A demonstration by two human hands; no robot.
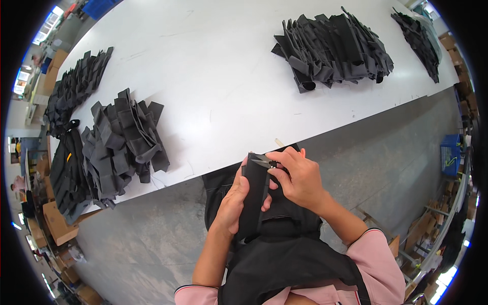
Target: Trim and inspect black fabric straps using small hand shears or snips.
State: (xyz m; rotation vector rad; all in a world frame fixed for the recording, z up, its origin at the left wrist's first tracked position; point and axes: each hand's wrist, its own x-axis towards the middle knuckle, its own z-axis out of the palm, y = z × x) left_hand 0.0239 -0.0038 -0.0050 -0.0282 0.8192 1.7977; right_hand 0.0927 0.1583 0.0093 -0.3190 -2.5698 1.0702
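My left hand is wrapped round a black fabric strip, thumb on one side and fingertips showing at the other. The strip stands lengthwise toward me, its far end just at the table edge. My right hand is closed on small thread snips. The pointed blades lie across the upper end of the strip, close to its top edge. Whether a thread is between the blades is too small to tell.
On the white table lie a pile of black strips at left, another pile at far right, a farther left pile and a black bundle. A black bag lies left. A blue crate stands right.
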